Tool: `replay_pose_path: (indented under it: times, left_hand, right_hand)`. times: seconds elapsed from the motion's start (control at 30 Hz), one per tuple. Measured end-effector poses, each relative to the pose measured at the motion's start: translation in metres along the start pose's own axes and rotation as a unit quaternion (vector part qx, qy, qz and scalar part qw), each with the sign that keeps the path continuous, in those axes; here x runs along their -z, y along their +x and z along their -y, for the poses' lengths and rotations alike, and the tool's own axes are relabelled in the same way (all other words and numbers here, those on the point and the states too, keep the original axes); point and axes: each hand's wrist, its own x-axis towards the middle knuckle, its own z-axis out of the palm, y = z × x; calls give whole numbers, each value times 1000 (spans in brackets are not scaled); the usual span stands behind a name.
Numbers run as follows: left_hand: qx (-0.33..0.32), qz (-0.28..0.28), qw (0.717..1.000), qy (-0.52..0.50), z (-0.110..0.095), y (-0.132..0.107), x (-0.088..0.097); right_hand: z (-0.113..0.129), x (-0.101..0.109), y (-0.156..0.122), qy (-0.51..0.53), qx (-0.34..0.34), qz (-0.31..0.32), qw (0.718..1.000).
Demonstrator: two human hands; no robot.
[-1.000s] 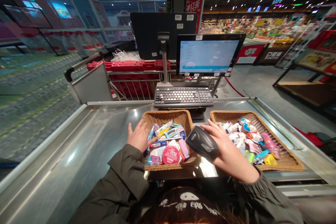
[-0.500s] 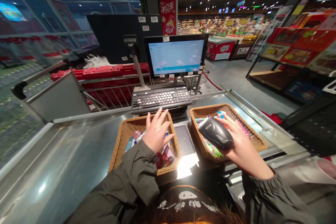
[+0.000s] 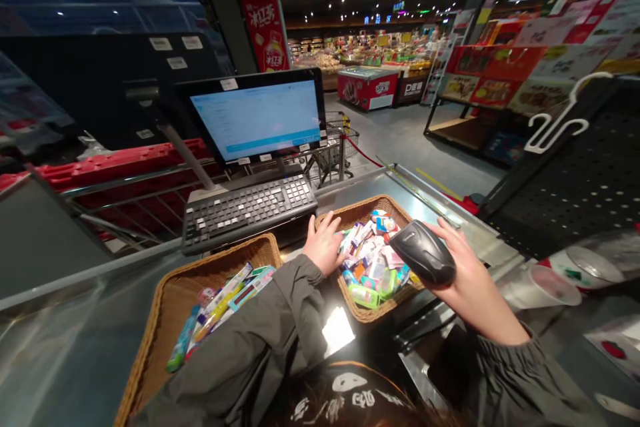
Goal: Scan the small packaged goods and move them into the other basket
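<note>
Black rounded plastic scanner (image 3: pixel 423 255): grip firmly with curled fingers of right hand (image 3: pixel 461 263), at three o'clock of brown rectangular wicker basket (image 3: pixel 370 315); at nine, touch small colourful packets (image 3: pixel 369 255) lightly with spread fingers of left hand (image 3: pixel 323 247).

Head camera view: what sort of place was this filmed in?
Most likely a supermarket checkout. The right hand holds what looks like a barcode scanner, a screen and keyboard stand by the metal counter, and a red chest freezer stands beyond.
</note>
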Motion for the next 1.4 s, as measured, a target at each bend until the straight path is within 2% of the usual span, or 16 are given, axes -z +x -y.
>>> replay_pose_path:
  times: [0.17, 0.4, 0.57, 0.73, 0.93, 1.07, 1.23, 1.4]
  left_hand:
    - [-30, 21, 999, 30, -7, 46, -34]
    - [-56, 60, 994, 73, -18, 96, -79]
    - [-100, 56, 989, 92, -22, 114, -106]
    - [-113, 62, 989, 73, -22, 119, -116]
    - [-85, 75, 992, 46, -23, 125, -116]
    - [-64, 83, 993, 58, -23, 128, -106]
    - [-57, 78, 991, 96, -18, 125, -75]
    - [-46, 35, 998, 33, 1, 102, -29]
  right_hand:
    - [-16, 3, 0, 12, -45, 8, 999]
    - [-34, 1, 4, 28, -58, 22, 998]
    - [-45, -2, 7, 42, -70, 31, 996]
    - [-52, -3, 10, 50, -79, 42, 995]
    - [-58, -5, 13, 61, -90, 49, 993]
    - [-59, -4, 12, 63, -91, 44, 993]
    - [-60, -4, 12, 54, -85, 45, 994]
    - [-55, -6, 13, 50, -69, 40, 996]
